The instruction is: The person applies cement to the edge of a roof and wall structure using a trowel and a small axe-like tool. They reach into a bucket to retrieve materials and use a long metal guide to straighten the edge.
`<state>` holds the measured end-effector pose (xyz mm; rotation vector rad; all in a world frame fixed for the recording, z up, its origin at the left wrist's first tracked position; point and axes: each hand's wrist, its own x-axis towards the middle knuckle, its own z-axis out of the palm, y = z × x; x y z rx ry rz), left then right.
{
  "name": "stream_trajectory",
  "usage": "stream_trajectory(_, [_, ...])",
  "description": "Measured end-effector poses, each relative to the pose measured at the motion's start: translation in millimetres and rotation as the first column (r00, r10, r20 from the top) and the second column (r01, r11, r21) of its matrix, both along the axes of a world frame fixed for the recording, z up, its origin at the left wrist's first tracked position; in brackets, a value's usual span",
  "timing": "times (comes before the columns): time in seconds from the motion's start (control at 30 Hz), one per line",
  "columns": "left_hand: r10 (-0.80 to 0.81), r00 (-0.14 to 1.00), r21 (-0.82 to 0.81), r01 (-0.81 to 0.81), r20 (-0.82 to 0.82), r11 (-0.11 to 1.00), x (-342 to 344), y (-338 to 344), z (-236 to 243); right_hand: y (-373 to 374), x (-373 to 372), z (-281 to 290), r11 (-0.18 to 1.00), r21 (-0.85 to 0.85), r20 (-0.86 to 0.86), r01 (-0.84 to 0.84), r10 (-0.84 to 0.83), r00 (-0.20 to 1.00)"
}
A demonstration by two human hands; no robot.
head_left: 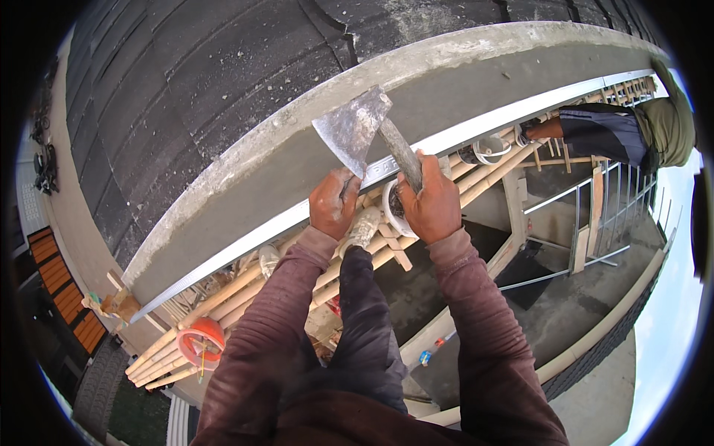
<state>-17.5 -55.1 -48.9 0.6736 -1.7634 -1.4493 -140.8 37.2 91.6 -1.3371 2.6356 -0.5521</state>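
Right hand [433, 199]: wrapped round hatchet handle [400, 154] | left hand [332, 206]: curled by blade corner [359, 166], pinch unclear

1. Cannot see the lower end of the axe handle [400, 154], covered by the right hand [435, 202].
2. Cannot tell contact between the left hand [332, 203] and the blade [353, 128], with fingertips curled out of sight.
3. Cannot view the whole white bucket [387, 199], partly blocked by the right hand.
4. Cannot make out the head of the co-worker [664, 125], lost at the right rim.
5. Cannot identify the blue-and-red object [426, 357], too small.
6. Cannot follow the black roof [245, 70] past the upper edge.
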Motion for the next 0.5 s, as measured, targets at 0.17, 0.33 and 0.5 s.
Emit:
stream_trajectory(0.17, [0.021,1.000,-0.157,-0.024,-0.024,0.987,-2,0,-4,2,-3,-3,0.999,-0.035,0.017,-0.006,0.006,1.000])
stream_trajectory(0.33, [0.013,0.999,-0.204,-0.020,-0.034,0.979,-3,-1,2,4,-5,-5,0.998,-0.058,0.046,0.007,-0.005,0.999])
stream_trajectory(0.5, [0.020,0.998,-0.193,-0.030,-0.054,0.981,-3,-4,9,2,-6,-4,0.999,-0.036,0.052,0.022,-0.020,0.998])
